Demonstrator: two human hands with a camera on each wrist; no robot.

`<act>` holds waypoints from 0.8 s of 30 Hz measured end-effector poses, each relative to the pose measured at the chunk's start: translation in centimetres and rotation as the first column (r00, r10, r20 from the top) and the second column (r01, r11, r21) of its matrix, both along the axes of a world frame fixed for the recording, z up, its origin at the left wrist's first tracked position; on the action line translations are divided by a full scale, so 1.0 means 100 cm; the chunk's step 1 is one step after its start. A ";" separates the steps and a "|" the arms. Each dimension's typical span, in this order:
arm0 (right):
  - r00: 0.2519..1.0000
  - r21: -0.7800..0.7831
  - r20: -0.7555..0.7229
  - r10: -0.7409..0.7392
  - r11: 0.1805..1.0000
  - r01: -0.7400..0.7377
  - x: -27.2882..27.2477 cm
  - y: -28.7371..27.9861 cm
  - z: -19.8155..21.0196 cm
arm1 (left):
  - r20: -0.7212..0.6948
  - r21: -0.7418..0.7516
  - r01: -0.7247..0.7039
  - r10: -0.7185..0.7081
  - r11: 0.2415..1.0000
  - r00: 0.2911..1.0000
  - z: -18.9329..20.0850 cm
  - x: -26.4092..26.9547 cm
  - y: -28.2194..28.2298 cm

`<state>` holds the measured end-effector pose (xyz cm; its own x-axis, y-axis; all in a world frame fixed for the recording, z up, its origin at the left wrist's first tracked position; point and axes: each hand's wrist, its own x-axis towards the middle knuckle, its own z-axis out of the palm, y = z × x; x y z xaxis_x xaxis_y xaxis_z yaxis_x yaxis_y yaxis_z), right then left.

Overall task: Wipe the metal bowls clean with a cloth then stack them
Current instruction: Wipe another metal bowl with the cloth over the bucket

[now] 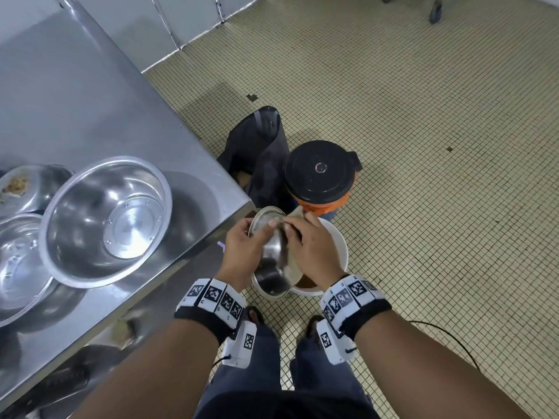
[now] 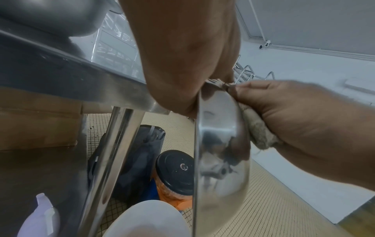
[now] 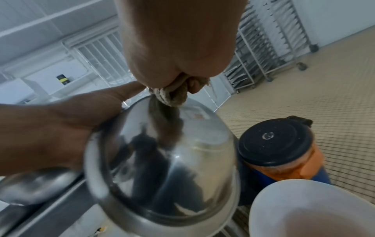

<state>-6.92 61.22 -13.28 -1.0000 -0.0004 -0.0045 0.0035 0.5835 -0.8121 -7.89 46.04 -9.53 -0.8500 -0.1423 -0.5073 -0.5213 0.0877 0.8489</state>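
A small metal bowl (image 1: 273, 261) (image 2: 221, 160) (image 3: 172, 168) is held on its side above the white bucket (image 1: 338, 246), off the table's corner. My left hand (image 1: 242, 246) (image 2: 182, 56) grips its rim. My right hand (image 1: 308, 246) (image 3: 178, 48) holds a crumpled beige cloth (image 2: 257, 128) (image 3: 172, 96) and presses it on the bowl's outer wall. On the steel table (image 1: 90, 101) at the left a large metal bowl (image 1: 106, 225) leans on another bowl (image 1: 18, 261). Behind them sits a bowl with food scraps (image 1: 24, 186).
An orange container with a black lid (image 1: 319, 173) and a dark bag (image 1: 260, 152) stand on the tiled floor beyond the bucket. A white spray bottle (image 2: 38, 216) is under the table. My feet are just behind the bucket. Wheeled racks (image 3: 274, 40) stand far off.
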 end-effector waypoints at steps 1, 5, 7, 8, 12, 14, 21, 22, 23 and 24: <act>0.999 0.016 0.037 -0.032 0.999 0.031 -0.001 0.005 -0.002 | 0.018 0.002 -0.016 0.016 1.000 1.000 0.001 0.001 -0.001; 0.995 -0.014 0.006 -0.095 0.995 0.095 0.000 0.008 0.001 | -0.021 -0.018 -0.029 0.028 0.999 0.999 0.002 0.004 -0.002; 0.995 -0.042 -0.085 -0.043 0.998 0.039 0.005 -0.002 0.009 | -0.063 -0.060 -0.008 0.004 0.998 0.998 0.001 0.003 -0.002; 0.994 -0.045 -0.114 -0.002 0.999 -0.003 0.009 -0.007 0.009 | -0.069 -0.064 -0.006 0.002 0.998 0.998 0.001 0.002 -0.001; 0.998 -0.051 0.004 -0.068 0.996 0.068 0.013 -0.004 -0.007 | -0.033 -0.002 -0.036 0.036 0.999 0.999 0.003 -0.002 0.000; 0.988 -0.010 0.065 -0.143 0.990 0.144 0.010 0.002 -0.012 | -0.001 0.012 -0.085 0.085 0.996 0.996 0.002 -0.003 -0.001; 0.990 0.035 -0.129 0.065 0.998 -0.061 0.014 -0.011 0.007 | 0.057 0.007 -0.088 0.088 0.996 0.995 0.004 -0.005 0.004; 0.997 0.017 -0.078 0.006 1.000 -0.005 0.012 -0.007 0.004 | 0.052 -0.027 -0.072 0.073 0.997 0.996 0.006 -0.003 0.006; 0.997 0.003 -0.019 -0.073 0.997 0.073 0.011 -0.003 0.001 | 0.046 -0.057 -0.063 0.066 0.996 0.997 0.006 -0.003 0.005; 0.991 -0.010 0.021 -0.133 0.991 0.134 0.010 0.001 -0.001 | 0.043 -0.077 -0.058 0.062 0.995 0.997 0.005 -0.003 0.005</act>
